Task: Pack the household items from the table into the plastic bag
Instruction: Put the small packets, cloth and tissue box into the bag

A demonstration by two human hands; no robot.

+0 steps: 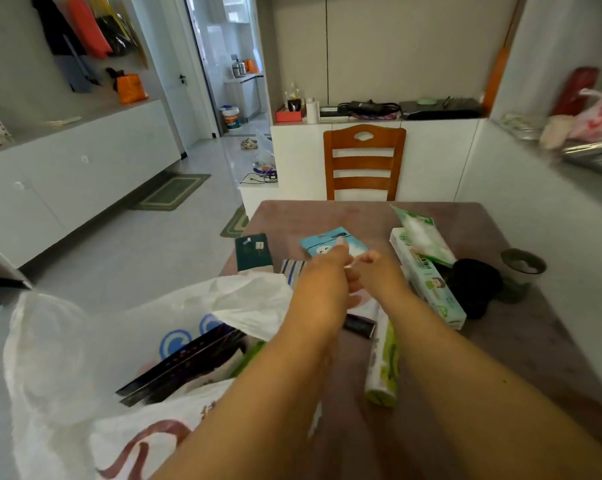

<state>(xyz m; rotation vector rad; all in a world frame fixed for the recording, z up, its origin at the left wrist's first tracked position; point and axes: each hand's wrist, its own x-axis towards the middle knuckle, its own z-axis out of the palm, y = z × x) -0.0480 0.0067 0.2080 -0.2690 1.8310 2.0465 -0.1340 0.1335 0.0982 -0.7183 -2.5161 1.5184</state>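
A light blue packet (322,244) lies mid-table. My left hand (323,271) reaches over it and pinches its near edge between thumb and fingers. My right hand (375,268) is close beside the left, with its fingers curled at the packet's near right corner; blur hides whether it grips anything. The white plastic bag (84,344) gapes open at the table's left edge, with dark flat boxes (188,363) inside. On the table lie a dark green card (252,251), a striped cloth (292,268), a long green-and-white box (427,282), a tissue pack (420,233) and a green-printed roll (384,362).
A black object (476,285) and a grey cup (521,268) stand at the right side of the table (521,341). A small black box (358,325) lies under my arms. A wooden chair (363,161) faces the far edge. White cabinets line the walls.
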